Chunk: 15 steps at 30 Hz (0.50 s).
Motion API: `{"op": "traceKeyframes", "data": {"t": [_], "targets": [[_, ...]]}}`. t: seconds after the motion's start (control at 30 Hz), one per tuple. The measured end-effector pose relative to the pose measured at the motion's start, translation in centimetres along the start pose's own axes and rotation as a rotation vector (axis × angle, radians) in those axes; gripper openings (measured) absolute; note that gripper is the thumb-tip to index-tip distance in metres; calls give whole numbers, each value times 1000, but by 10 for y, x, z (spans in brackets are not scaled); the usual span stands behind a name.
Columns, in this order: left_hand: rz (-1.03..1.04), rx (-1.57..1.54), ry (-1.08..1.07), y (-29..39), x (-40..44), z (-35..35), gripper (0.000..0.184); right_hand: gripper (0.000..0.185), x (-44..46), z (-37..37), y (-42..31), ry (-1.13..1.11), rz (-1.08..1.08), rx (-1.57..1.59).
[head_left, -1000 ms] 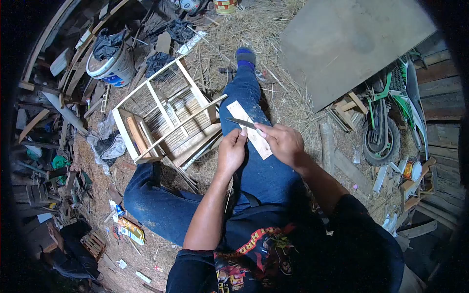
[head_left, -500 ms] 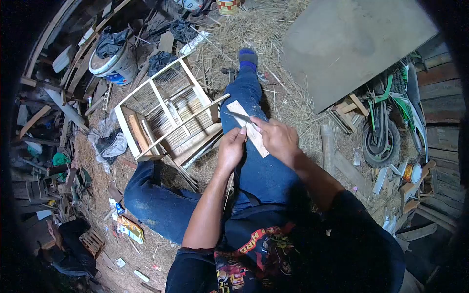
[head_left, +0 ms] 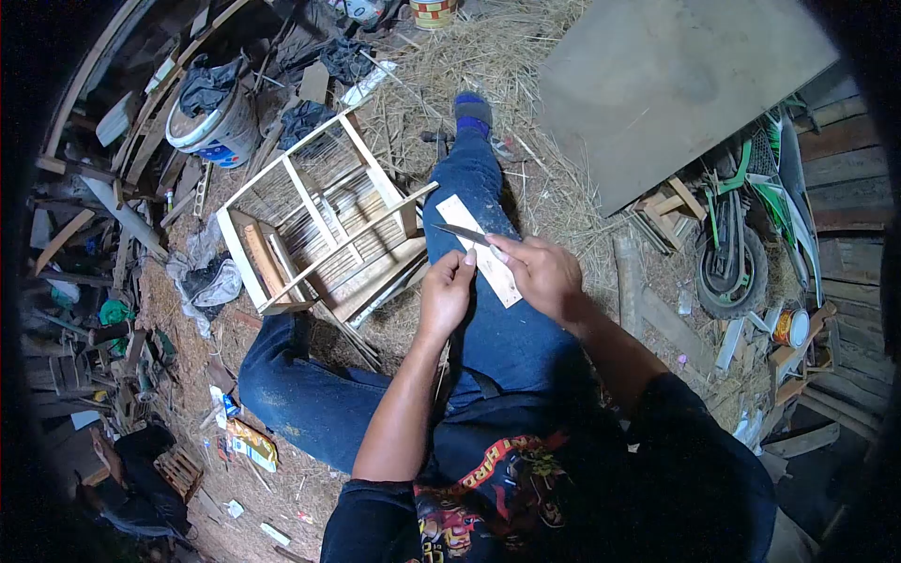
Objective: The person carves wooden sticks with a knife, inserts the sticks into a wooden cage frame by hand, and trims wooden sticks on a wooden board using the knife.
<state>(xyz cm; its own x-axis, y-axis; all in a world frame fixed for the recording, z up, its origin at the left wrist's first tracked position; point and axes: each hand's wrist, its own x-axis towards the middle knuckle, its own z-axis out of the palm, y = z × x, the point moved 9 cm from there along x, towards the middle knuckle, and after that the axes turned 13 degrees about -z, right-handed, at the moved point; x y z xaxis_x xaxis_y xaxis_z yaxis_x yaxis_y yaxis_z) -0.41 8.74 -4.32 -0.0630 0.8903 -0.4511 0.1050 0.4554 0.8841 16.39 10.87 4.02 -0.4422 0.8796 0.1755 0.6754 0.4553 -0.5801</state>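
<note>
A knife is gripped in my right hand, its blade pointing left across a small flat wooden board. The board lies lengthwise on my outstretched thigh, with small dark marks near its ends. Close to the blade, at the board's left edge, my left hand is closed with thumb and fingertips pinched together. Whatever sits in that pinch is too small to make out. Left of my leg stands a wooden frame cage with thin bars, near my left hand but apart from it.
A white bucket holding dark plastic stands at upper left. A large flat panel leans at upper right above a green and white motorbike. Straw and wood scraps cover the ground. Another person sits at lower left.
The knife has shifted slightly, with more of its blade showing beyond my right fingers. My right hand has moved a little down and right. My left hand stays pinched beside the board.
</note>
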Motion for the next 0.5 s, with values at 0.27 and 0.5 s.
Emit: {"op": "traceKeyframes", "data": {"t": [0.27, 0.5], "targets": [[-68, 29, 23, 2, -1, -2, 38, 31, 7, 7, 1, -12, -1, -128], [-54, 67, 49, 0, -4, -4, 37, 32, 26, 13, 36, -51, 130, -27]]}}
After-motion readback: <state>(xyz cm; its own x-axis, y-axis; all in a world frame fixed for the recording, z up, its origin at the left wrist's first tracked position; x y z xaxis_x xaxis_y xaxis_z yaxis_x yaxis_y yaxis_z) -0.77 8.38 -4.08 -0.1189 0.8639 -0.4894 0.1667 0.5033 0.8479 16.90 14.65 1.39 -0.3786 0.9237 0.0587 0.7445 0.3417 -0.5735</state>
